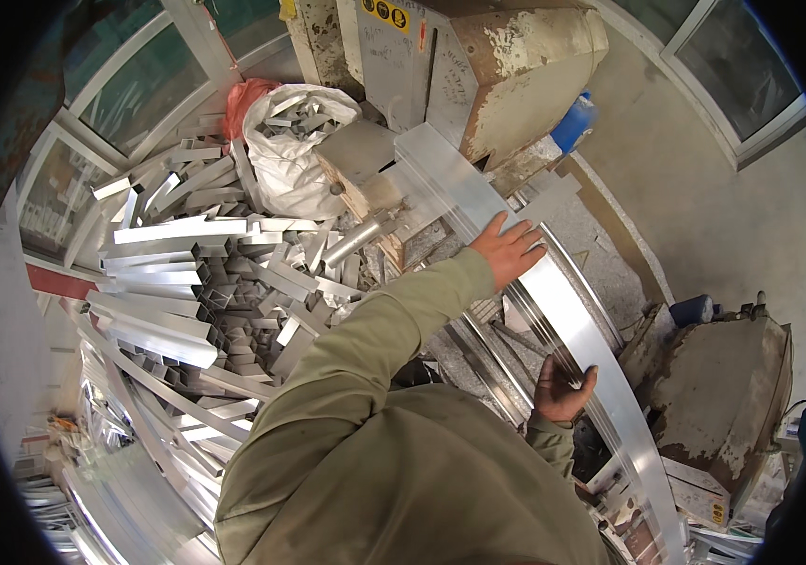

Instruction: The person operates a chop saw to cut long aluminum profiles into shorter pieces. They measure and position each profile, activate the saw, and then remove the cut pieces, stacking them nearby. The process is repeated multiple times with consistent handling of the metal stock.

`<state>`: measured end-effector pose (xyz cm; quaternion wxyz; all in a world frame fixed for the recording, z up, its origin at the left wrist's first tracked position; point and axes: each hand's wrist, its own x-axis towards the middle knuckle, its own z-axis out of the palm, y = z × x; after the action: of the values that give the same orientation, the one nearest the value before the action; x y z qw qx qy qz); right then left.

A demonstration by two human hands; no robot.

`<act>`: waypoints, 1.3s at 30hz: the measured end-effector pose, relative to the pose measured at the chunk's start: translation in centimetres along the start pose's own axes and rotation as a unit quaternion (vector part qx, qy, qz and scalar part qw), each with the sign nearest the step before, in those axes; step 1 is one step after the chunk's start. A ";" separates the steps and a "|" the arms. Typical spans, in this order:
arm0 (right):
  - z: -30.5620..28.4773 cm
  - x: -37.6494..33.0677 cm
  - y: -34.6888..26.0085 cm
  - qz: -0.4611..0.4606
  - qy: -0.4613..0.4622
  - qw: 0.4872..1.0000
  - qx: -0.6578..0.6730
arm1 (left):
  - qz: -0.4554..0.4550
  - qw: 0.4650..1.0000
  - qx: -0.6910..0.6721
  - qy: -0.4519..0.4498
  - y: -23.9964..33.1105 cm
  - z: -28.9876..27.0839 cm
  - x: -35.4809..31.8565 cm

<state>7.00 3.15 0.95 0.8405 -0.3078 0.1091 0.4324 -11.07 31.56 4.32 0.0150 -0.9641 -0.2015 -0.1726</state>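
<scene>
Beneath the left hand (508,250) lies a long metal profile (565,311).

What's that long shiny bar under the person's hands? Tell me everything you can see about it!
The long silver bar looks like metal, with a smooth, shiny face and thin grooves running along one side. It slants from beside the grey machine down past the lower edge, so its lower end is hidden. It looks curved, perhaps because of the wide lens. The left hand rests on top; the right hand is at its grooved side.
</scene>
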 end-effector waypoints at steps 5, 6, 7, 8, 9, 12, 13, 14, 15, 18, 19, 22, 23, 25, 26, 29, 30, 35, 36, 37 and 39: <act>-0.8 -0.4 -0.8 0.048 -0.010 0.999 -0.019 | 0.001 1.000 0.002 0.017 -0.1 -0.3 0.0; -1.2 -0.6 -1.1 0.053 0.007 0.998 -0.040 | -0.003 1.000 -0.003 0.021 0.0 -0.4 0.0; -1.7 -0.8 -1.5 0.059 0.018 0.997 -0.053 | -0.008 1.000 -0.006 0.009 0.1 -0.7 0.0; -2.2 -1.1 -2.0 0.052 0.034 0.996 -0.062 | -0.012 1.000 -0.008 -0.002 0.1 -0.9 0.0; -2.9 -1.5 -2.7 0.048 0.042 0.996 -0.065 | -0.010 1.000 -0.006 -0.016 0.2 -1.1 0.0; -4.7 -2.3 -5.6 -0.023 0.088 0.996 -0.015 | -0.006 0.999 0.000 -0.039 0.1 -1.4 0.0; -5.2 -2.3 -6.6 -0.060 0.129 0.990 0.009 | -0.003 0.999 0.002 -0.034 0.1 -1.3 0.0; -5.6 -2.3 -7.5 -0.067 0.114 0.991 -0.006 | 0.001 1.000 0.004 -0.031 0.1 -1.2 -0.1; -5.9 -2.0 -7.9 -0.047 0.091 0.995 0.020 | 0.001 1.000 0.005 -0.027 0.0 -1.0 -0.2; -6.8 -1.7 -8.5 -0.054 0.061 0.995 0.051 | 0.007 1.000 0.015 0.013 0.0 -0.2 -0.4; -7.0 -1.6 -8.4 -0.046 0.025 0.998 0.027 | 0.008 0.999 0.023 0.045 -0.1 0.0 -0.5; -7.2 -1.4 -8.0 -0.053 0.010 0.999 -0.007 | -0.006 0.999 0.011 0.039 -0.5 0.3 -0.7; -7.2 -1.3 -7.8 -0.061 0.022 0.998 -0.009 | -0.014 1.000 0.009 0.007 -0.8 0.2 -0.7; -7.0 -1.1 -7.7 -0.056 0.038 0.998 0.000 | -0.004 1.000 0.013 -0.001 -1.1 0.0 -0.7; -6.9 -1.0 -7.6 -0.057 0.038 0.998 0.007 | 0.003 1.000 0.023 0.010 -1.2 -0.2 -0.6; -6.5 -1.3 -7.7 -0.051 0.020 0.999 0.002 | -0.004 1.000 0.008 0.017 -1.0 -0.4 -0.6; -6.4 -1.4 -7.8 -0.048 0.034 0.998 0.011 | -0.002 1.000 0.009 0.018 -0.9 -0.4 -0.6; -5.6 -1.6 -8.0 -0.037 0.012 0.998 0.046 | 0.002 1.000 0.007 -0.002 -0.8 -0.4 -0.1; -5.5 -1.4 -7.9 -0.034 0.015 0.998 0.042 | 0.007 1.000 0.003 0.003 -1.1 -0.5 0.1; -5.4 -1.4 -7.9 -0.035 0.019 0.998 0.044 | 0.006 1.000 0.003 -0.002 -1.2 -0.6 0.2; -5.3 -1.4 -7.8 -0.036 0.029 0.998 0.044 | 0.009 1.000 -0.001 -0.018 -1.2 -0.7 0.1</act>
<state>12.75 -4.44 0.71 0.8644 -0.2870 0.1414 0.3878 -11.73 32.62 5.00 0.0124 -0.9688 -0.1928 -0.1550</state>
